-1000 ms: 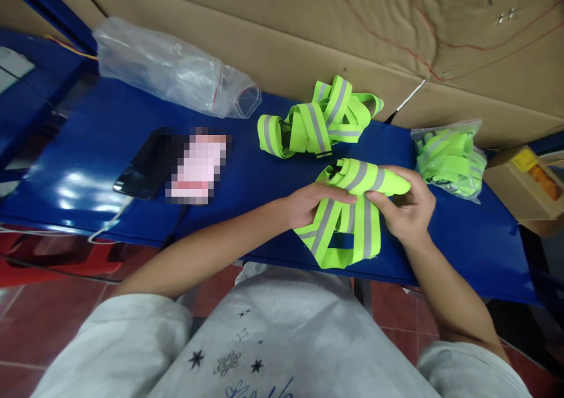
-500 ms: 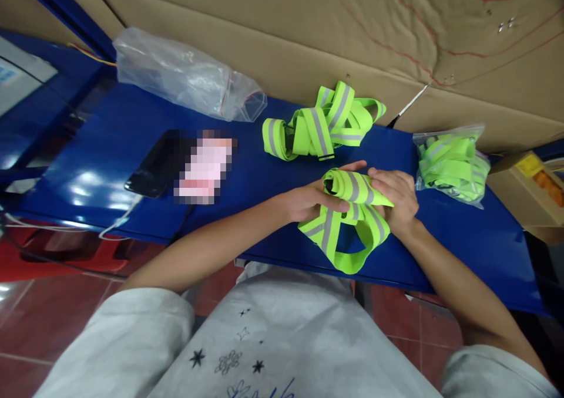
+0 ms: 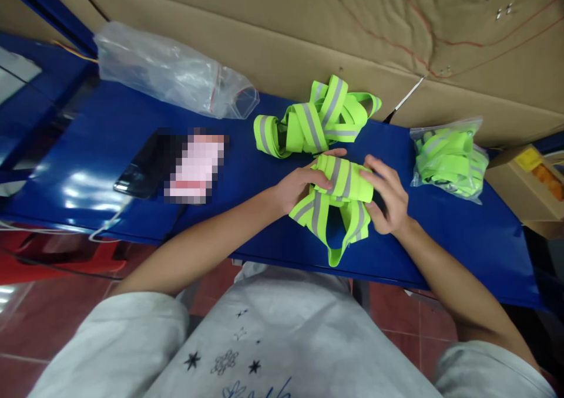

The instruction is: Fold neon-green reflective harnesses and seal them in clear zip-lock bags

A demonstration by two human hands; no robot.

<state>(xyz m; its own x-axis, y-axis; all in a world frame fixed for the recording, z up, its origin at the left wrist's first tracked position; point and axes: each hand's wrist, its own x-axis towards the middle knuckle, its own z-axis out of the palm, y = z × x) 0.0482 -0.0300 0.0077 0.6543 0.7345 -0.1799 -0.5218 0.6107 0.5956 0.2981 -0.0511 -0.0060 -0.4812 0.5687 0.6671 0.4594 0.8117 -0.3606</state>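
Note:
A neon-yellow reflective strap (image 3: 344, 178) with grey stripes is partly wound into a bundle, held over the near part of the table. My left hand (image 3: 298, 188) grips its left end, thumb on top and the other fingers behind. A loop of the strap hangs below the bundle. My right hand (image 3: 388, 195) is at the bundle's right end, fingers apart and curved, fingertips at its edge. Just beyond lies a second tangle of reflective straps (image 3: 311, 125). To the right, a clear bag (image 3: 452, 160) contains more such straps.
The blue table (image 3: 247, 230) runs under everything. At its back left lies a clear plastic bag (image 3: 154, 66); nearer is a dark phone (image 3: 143, 166) with a cable, beside a blurred-out patch. A cardboard box (image 3: 535, 186) stands at far right. Cardboard (image 3: 264, 28) covers the back.
My right hand has loosened from its wrap round the bundle, its fingers now spread at the right end. The bundle has flattened out and turned, and its hanging loop has narrowed.

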